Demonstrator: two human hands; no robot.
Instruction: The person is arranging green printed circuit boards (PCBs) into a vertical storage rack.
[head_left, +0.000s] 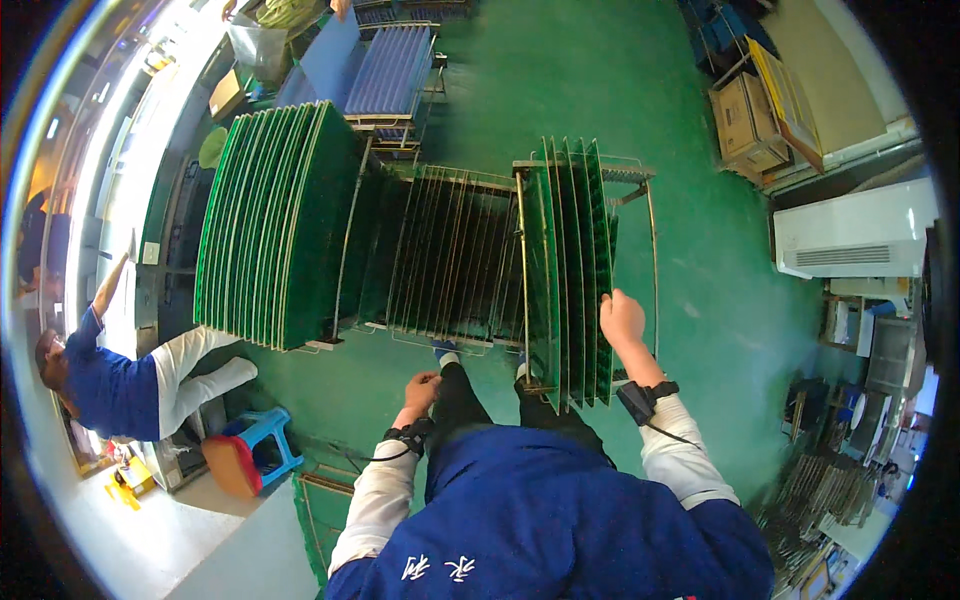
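Several thin green panels stand upright, side by side, in a metal rack just ahead and to the right. My right hand is closed at the near part of the outermost panel, with the fingertips hidden against it; it appears to grip that panel. Below the middle rack, my left hand hangs with its fingers curled in, and nothing shows in it. That middle rack holds several darker panels on edge. Further left, a dense row of green panels fills another rack.
A blue ribbed rack stands beyond the panels. At left, a seated co-worker reaches toward a bright bench, near a blue stool. Cardboard boxes and a white air-conditioner-like unit line the right side. The floor is green.
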